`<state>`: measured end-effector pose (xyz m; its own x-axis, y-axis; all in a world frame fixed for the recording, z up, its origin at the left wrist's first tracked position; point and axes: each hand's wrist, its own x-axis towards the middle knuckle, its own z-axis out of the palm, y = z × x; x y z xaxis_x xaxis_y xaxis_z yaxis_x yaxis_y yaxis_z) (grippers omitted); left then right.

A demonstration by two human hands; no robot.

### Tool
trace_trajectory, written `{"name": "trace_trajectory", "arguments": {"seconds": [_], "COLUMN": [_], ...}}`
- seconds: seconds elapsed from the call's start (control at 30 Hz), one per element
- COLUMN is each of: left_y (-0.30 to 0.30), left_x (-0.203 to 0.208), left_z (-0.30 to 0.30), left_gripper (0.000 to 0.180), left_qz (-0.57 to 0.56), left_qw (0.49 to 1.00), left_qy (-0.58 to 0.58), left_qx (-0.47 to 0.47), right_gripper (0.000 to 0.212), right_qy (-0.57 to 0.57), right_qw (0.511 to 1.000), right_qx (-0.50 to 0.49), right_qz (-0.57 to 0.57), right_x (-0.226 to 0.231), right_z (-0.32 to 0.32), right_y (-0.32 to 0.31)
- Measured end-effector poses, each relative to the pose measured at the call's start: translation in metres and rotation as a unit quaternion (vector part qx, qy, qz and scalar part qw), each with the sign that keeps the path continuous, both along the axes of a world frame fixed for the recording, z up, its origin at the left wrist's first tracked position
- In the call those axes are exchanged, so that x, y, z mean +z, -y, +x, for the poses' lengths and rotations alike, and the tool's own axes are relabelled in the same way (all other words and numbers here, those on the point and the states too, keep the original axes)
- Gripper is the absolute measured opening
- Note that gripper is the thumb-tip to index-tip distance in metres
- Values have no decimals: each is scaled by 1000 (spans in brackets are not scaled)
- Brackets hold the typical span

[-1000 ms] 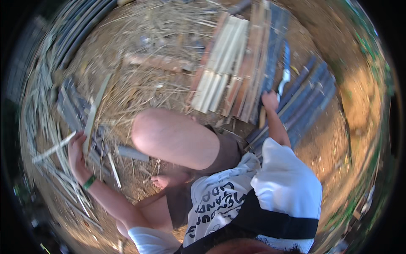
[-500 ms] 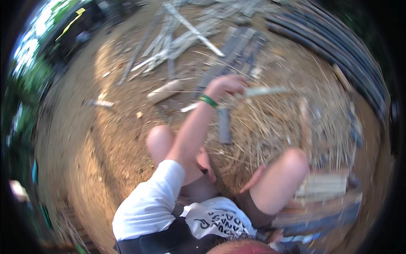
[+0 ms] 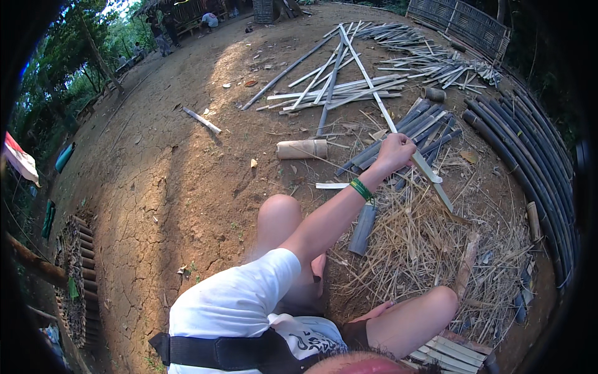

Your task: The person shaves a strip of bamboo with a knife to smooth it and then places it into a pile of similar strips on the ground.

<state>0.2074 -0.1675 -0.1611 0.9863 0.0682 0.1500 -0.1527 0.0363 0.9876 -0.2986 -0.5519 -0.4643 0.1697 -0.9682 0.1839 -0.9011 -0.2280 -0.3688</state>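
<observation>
My left hand [image 3: 397, 153], with a green band at its wrist, is stretched forward over the ground. Its fingers close round a pale split bamboo strip [image 3: 430, 171], which slants from the hand toward the lower right. Below the strip lies a heap of tan bamboo shavings [image 3: 405, 237]. Just beyond the hand is a stack of dark bamboo pieces [image 3: 408, 128]. A long pale strip [image 3: 367, 75] from a farther pile ends close to the fingers; whether they touch it, I cannot tell. My right hand is out of view.
A short bamboo log [image 3: 303, 149] and a dark bamboo piece [image 3: 362, 229] lie near my legs. Long dark bamboo poles [image 3: 529, 156] line the right side. Split strips [image 3: 448, 62] spread across the far ground. Pale slats [image 3: 451, 355] lie beside my right leg. People [image 3: 210, 20] are far off.
My view has tilted up and steadied, bringing in more of the far yard. My left hand still holds the bamboo strip, which now slants more steeply down to the right.
</observation>
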Motion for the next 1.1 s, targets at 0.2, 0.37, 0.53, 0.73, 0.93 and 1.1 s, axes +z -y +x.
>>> {"name": "trace_trajectory", "arguments": {"seconds": [0.2,0.37,0.53,0.73,0.93,1.1], "left_y": [4,-7,-21,-18,-8,-12], "left_x": [54,108,163,144,109,97], "left_z": [-18,-28,-55,-60,-53,-86], "left_gripper": [24,24,24,24,12,19], "left_qz": [147,165,194,237,-34,-289], "left_qw": [959,926,922,918,923,919], "left_qy": [186,281,298,299,377,201], "left_qx": [158,193,153,104,-71,-176], "right_gripper": [63,68,73,62,35,26], "right_qy": [140,296,424,570,714,519], "right_qw": [990,954,904,811,551,656], "right_qx": [-23,-36,-24,91,290,340], "right_qz": [7,27,54,100,321,429], "right_x": [87,180,262,322,326,358], "right_z": [28,46,62,101,142,162], "right_y": [2,-5,-17,-24,-64,-200]}}
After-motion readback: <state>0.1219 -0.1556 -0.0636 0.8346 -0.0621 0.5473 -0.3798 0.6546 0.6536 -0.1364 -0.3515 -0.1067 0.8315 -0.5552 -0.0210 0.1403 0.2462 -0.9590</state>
